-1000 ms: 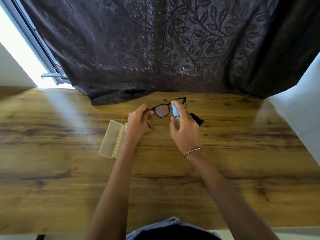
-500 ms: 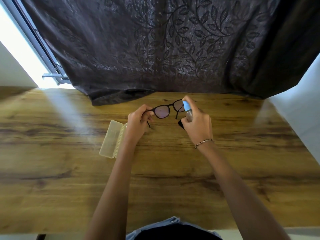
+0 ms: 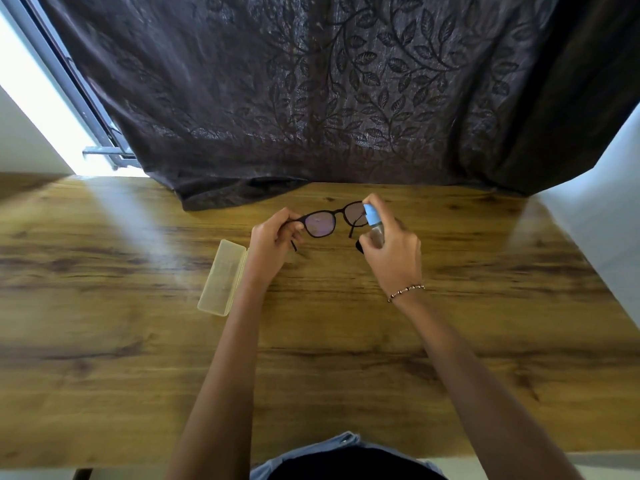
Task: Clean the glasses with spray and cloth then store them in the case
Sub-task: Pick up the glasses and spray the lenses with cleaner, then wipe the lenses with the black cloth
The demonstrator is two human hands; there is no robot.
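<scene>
My left hand grips the black-framed glasses by their left hinge and holds them above the wooden table, lenses facing me. My right hand is closed around a small clear spray bottle with a light blue top, its nozzle close to the right lens and a finger on the top. A dark cloth lies on the table, mostly hidden under my right hand. The open pale yellow case lies to the left of my left wrist.
A dark leaf-patterned curtain hangs along the table's far edge, its hem resting on the wood. A bright window frame is at the far left and a white wall borders the right side.
My right hand with the spray bottle has moved from the left lens over to the right lens. The cloth, visible a second ago, is now mostly covered. My left hand has kept the glasses almost still.
</scene>
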